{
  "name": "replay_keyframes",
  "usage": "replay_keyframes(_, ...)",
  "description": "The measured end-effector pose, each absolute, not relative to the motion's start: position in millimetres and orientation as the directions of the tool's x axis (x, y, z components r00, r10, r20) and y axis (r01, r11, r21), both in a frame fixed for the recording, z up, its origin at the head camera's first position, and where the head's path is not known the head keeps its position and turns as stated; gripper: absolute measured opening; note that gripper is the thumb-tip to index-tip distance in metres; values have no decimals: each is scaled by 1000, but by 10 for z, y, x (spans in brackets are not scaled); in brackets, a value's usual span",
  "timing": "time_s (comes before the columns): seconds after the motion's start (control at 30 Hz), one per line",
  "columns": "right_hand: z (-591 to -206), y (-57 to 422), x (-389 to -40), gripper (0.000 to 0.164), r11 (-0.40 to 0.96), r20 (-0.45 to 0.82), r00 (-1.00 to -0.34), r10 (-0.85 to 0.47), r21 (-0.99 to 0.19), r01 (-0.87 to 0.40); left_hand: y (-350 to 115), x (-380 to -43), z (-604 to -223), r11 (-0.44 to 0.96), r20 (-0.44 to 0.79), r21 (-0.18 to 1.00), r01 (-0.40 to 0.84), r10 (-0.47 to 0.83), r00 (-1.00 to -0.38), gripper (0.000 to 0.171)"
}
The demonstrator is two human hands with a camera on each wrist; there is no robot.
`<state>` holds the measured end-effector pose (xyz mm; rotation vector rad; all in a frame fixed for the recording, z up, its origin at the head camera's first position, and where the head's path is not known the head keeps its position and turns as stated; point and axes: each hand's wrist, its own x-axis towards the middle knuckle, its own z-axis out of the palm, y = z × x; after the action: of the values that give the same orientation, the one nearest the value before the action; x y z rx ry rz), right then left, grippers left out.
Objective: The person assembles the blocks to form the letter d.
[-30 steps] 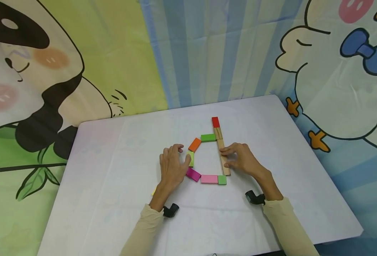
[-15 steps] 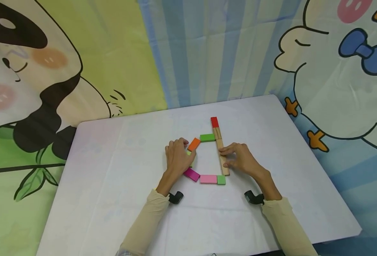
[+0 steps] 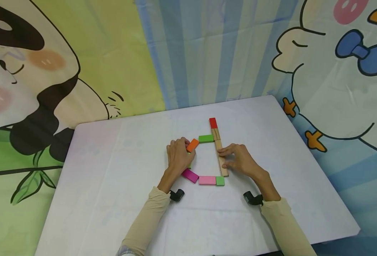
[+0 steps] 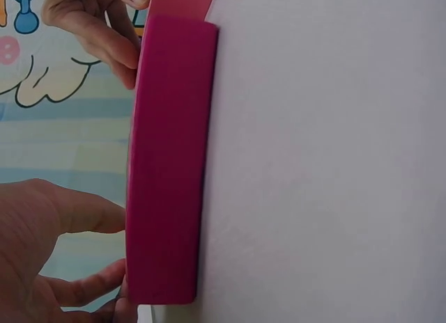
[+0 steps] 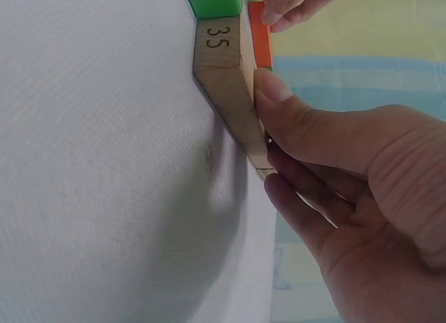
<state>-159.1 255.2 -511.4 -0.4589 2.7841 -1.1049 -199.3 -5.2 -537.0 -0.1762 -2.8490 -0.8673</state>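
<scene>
In the head view my left hand [image 3: 178, 156] covers most of a lime green block [image 3: 189, 165], thumb on its right side and curled fingers on its left. An orange block [image 3: 193, 145] touches its far end, and a magenta block [image 3: 190, 175] lies at its near end, large in the left wrist view. My right hand [image 3: 242, 160] holds a long plain wooden block [image 3: 219, 159] with bent fingers and thumb. Its near end, marked 35, shows in the right wrist view beside a green block [image 5: 216, 0].
The ring continues with a pink block [image 3: 207, 180], a small green block [image 3: 220, 181] and a longer green block [image 3: 206, 138]. A brown wooden block [image 3: 215, 134] and a red block [image 3: 213, 123] extend the wooden side away. All lie on a white table [image 3: 118, 170].
My left hand has moved right and slightly away, over the lime green block, which is now mostly hidden. The right hand stays on the wooden block. The view shifts slightly.
</scene>
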Motion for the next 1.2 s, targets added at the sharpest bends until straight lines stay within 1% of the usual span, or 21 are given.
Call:
replay_keyframes(0.23,-5111,2554,-1591,51,693,3,-949,-314,-682,-232,-61,-2030,-5360,840,177,519,157,74,-981,23)
replay_keyframes(0.6,-5114,2551,-1591,52,691,-1,-951,-310,-687,-225,-76,-2028,-5329,826,154,543,150,78,-985,22)
replay_keyframes(0.73,-5115,2548,-1590,52,689,1,-950,-311,-688,-227,-113,-1998,-5298,815,143,561,141,73,-987,28)
replay_keyframes(0.9,-5109,2538,-1589,51,686,4,-947,-322,-689,-236,-222,-1864,-5208,794,114,601,92,28,-993,36)
replay_keyframes(1.0,-5093,2543,-1589,51,683,12,-945,-327,-688,-245,-264,-1761,-5157,798,102,599,71,13,-995,37)
replay_keyframes(1.2,-5093,2553,-1596,51,680,10,-945,-327,-692,-243,-231,-1589,-5158,807,71,588,53,13,-997,49)
